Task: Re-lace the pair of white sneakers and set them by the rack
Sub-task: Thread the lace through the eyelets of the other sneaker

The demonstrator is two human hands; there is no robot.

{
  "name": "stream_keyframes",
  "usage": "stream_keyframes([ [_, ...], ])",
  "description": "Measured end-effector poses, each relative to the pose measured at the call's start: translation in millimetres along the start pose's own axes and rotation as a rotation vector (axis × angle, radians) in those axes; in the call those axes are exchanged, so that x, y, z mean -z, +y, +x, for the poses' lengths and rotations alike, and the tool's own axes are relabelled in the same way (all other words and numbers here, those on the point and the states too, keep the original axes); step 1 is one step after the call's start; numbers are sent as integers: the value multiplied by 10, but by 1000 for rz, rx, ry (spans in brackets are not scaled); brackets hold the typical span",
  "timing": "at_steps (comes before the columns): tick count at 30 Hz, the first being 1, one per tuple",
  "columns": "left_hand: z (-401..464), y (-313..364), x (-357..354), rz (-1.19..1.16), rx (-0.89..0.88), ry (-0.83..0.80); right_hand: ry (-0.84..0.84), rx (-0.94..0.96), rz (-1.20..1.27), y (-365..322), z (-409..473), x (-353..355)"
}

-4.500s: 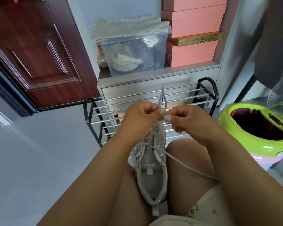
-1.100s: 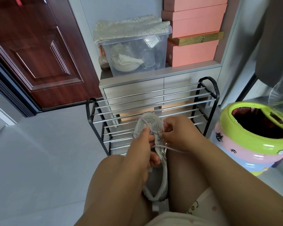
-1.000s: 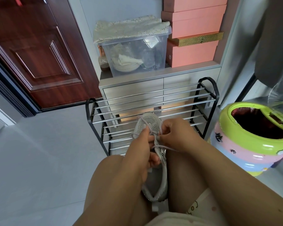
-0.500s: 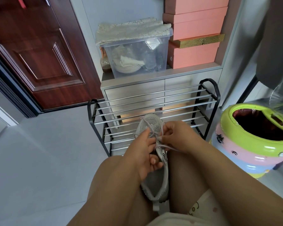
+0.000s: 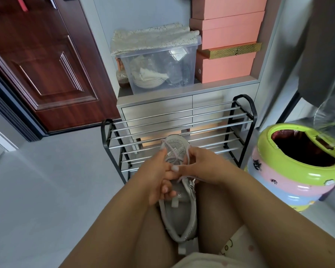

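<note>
One white sneaker (image 5: 179,215) lies between my knees, toe pointing away toward the shoe rack (image 5: 182,130). Its pale lace (image 5: 172,149) crosses over the toe end in loops. My left hand (image 5: 155,180) grips the left side of the shoe at the eyelets, fingers curled over the tongue. My right hand (image 5: 199,165) pinches a lace strand at the right side of the eyelets, and another strand trails under it. The two hands touch over the shoe. I see no second sneaker.
The black-framed rack with metal bars stands against a grey cabinet (image 5: 182,105). On the cabinet sit a clear storage bin (image 5: 159,70) and stacked pink boxes (image 5: 226,41). A green, pink and blue bin (image 5: 296,161) stands to the right. A dark wooden door (image 5: 41,62) is at left.
Both hands came down from holding the lace up to working low at the eyelets. In the last half second my fingers shifted slightly on the lace; the shoe stayed put.
</note>
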State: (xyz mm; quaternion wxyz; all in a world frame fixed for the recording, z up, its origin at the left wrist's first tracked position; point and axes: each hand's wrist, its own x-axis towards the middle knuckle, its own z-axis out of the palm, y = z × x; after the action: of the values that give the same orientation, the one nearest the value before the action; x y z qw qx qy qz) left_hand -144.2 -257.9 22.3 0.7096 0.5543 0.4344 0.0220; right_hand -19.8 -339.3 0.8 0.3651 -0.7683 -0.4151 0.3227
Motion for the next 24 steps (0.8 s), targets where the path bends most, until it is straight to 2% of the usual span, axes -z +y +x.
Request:
stream_keyframes([
  [5, -59, 90, -17, 207, -26, 116, -12, -45, -90, -32, 2, -3],
  [13, 7, 140, 65, 463, -59, 169, 52, -144, 85, 10, 5, 73],
  [19, 73, 132, 42, 1004, -309, 321, 12, -128, 159, 43, 39, 48],
  [21, 88, 136, 49, 1009, -368, 315, 5, -127, 188, 64, 46, 55],
  [24, 70, 137, 93, 812, -373, 224, -18, -129, 224, 86, 49, 74],
])
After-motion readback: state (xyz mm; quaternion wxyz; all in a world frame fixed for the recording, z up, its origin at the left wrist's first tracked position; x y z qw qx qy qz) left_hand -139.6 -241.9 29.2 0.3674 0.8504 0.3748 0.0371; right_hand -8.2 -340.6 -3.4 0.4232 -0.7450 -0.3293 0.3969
